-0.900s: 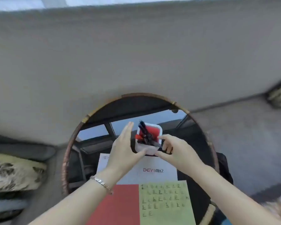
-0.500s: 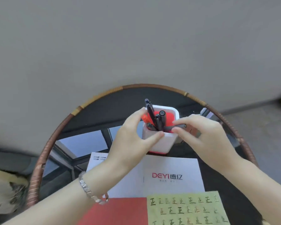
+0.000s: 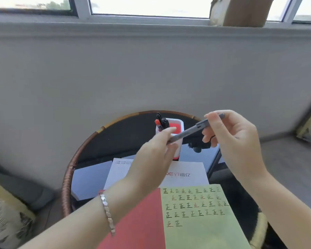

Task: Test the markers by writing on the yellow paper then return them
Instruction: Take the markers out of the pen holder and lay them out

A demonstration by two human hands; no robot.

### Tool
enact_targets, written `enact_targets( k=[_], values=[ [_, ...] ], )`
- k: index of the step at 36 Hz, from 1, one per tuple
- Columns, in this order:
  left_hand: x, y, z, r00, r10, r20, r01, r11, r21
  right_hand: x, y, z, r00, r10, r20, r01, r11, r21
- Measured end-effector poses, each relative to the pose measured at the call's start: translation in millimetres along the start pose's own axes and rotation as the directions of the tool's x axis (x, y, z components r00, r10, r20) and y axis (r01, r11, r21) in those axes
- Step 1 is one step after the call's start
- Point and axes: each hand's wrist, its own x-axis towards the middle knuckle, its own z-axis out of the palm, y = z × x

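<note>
Yellow paper (image 3: 201, 221), nearest, lay flat beside a red sheet (image 3: 138, 223), rows of characters on its upper part. Grey marker (image 3: 192, 129), held level above the round table (image 3: 68, 177): left hand (image 3: 151, 159) pinched one end, right hand (image 3: 232, 139) the other. Beyond: white pen holder (image 3: 177, 141) containing further markers (image 3: 161, 121).

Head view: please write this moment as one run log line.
phase: uncapping | marker: held by both hands | left hand: one end | right hand: other end | yellow paper: rows written

Bright window (image 3: 147, 6) backlight, soft blur, fisheye edges
</note>
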Motion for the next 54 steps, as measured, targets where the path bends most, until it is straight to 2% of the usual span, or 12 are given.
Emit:
enact_targets(
  k=[3,5,8,22,25,29,33,38,43,46,49,54],
  values=[
    [-16,8,-1,0.998,0.017,0.059,-0.019,0.999,0.045,-15,-3,-6,0.962,0.268,0.041,-0.271,0.944,0.189],
    [-25,14,-1,0.994,0.027,0.103,-0.035,0.996,0.082,-24,-2,-9,0.887,0.423,0.187,-0.459,0.854,0.245],
    [-31,21,0,0.986,0.026,0.167,-0.044,0.993,0.106,-37,2,-6,0.794,0.494,0.354,-0.585,0.780,0.224],
    [-36,23,-3,0.970,0.001,0.244,-0.033,0.992,0.126,-52,5,-2,0.861,0.391,0.325,-0.468,0.859,0.206],
    [-32,25,1,0.958,-0.073,0.277,0.057,0.996,0.067,-46,12,-10,0.895,0.378,0.236,-0.426,0.882,0.201],
    [-25,21,8,0.949,-0.168,0.267,0.180,0.984,-0.020,-25,37,-37,0.902,0.417,0.113,-0.419,0.908,-0.014],
    [-18,15,16,0.935,-0.242,0.260,0.284,0.949,-0.138,-10,86,-69,0.843,0.534,0.063,-0.468,0.785,-0.405],
    [-8,16,43,0.906,-0.271,0.325,0.353,0.908,-0.226,-11,129,-97,0.844,0.536,-0.026,-0.375,0.554,-0.743],
    [12,22,98,0.866,-0.281,0.414,0.350,0.931,-0.102,-19,148,-105,0.828,0.559,-0.045,-0.367,0.478,-0.798],
    [26,29,136,0.870,-0.230,0.435,0.218,0.973,0.078,-20,153,-108,0.839,0.543,-0.047,-0.344,0.460,-0.819],
    [36,38,166,0.859,-0.184,0.478,0.114,0.979,0.171,-21,158,-111,0.844,0.534,-0.050,-0.346,0.471,-0.812],
    [43,38,193,0.847,-0.158,0.508,0.061,0.978,0.201,-19,155,-123,0.849,0.522,-0.081,-0.389,0.515,-0.764]
  ],
)
